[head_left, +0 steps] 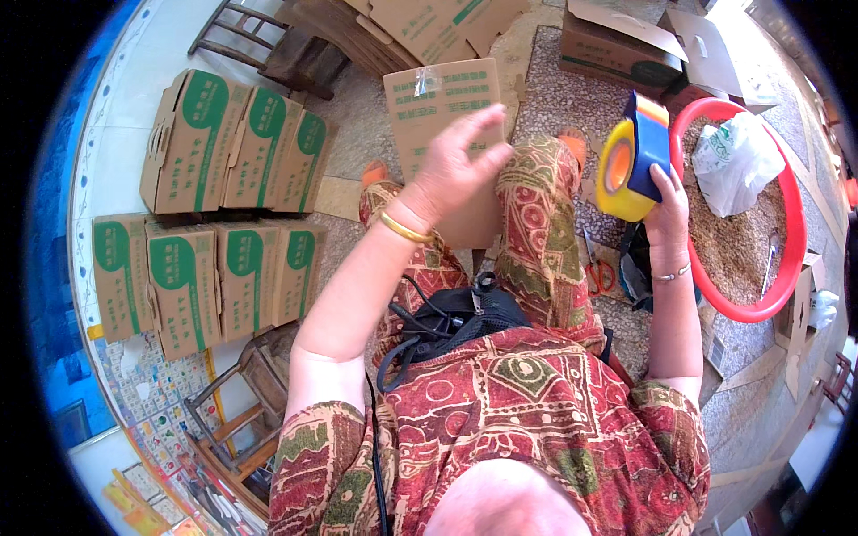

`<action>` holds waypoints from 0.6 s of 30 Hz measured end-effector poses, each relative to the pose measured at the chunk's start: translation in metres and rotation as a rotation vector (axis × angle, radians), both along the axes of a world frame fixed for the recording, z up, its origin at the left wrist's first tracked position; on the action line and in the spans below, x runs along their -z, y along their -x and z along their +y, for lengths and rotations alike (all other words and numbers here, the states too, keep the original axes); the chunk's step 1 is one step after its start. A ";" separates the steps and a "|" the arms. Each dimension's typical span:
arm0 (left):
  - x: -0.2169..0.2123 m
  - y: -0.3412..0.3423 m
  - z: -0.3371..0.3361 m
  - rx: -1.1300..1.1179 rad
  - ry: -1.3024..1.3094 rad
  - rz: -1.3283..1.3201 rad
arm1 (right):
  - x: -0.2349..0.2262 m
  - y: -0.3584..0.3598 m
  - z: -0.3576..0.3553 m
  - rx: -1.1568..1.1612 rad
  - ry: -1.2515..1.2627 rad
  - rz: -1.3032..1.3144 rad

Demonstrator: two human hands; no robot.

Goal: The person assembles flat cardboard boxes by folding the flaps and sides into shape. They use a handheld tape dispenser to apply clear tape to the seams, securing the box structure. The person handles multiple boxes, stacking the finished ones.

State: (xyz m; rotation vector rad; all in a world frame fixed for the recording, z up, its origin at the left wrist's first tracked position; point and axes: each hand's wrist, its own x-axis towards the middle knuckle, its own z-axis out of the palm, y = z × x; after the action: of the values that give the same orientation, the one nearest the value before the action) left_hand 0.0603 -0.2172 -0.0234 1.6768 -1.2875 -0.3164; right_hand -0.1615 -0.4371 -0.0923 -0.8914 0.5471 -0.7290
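Note:
A brown cardboard box (416, 121) with green print stands between my knees. A shiny strip of clear tape lies near its far edge. Over the box is my left hand (456, 165), thumb and fingers apart, with nothing in it; whether it touches the cardboard I cannot tell. Out to the right, my right hand (668, 214) grips a blue and yellow tape dispenser (645, 152), raised beside the red basin. Orange-handled scissors (601, 275) lie on the floor below that hand.
Green-printed cartons (192, 286) stand in two rows at left, near a wooden stool (255, 393). A red basin (794, 223) of brown grainy material holds a white plastic bag (737, 165). Flattened cardboard (438, 31) and an open carton (617, 54) lie ahead.

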 end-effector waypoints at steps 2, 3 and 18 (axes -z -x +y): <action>0.015 -0.032 0.011 -0.144 0.059 0.055 | 0.033 0.004 -0.008 0.003 0.080 0.107; 0.022 -0.049 0.017 -0.210 0.106 0.089 | 0.060 0.009 -0.013 -0.031 0.118 0.168; 0.045 -0.172 -0.009 -0.378 -0.289 -0.172 | 0.267 0.086 0.059 -0.650 0.660 1.424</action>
State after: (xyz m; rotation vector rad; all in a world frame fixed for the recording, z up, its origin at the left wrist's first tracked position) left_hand 0.2318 -0.2258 -0.0688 2.1905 -1.0506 -0.1362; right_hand -0.2473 -0.3783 -0.3592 -2.0672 1.1825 0.5017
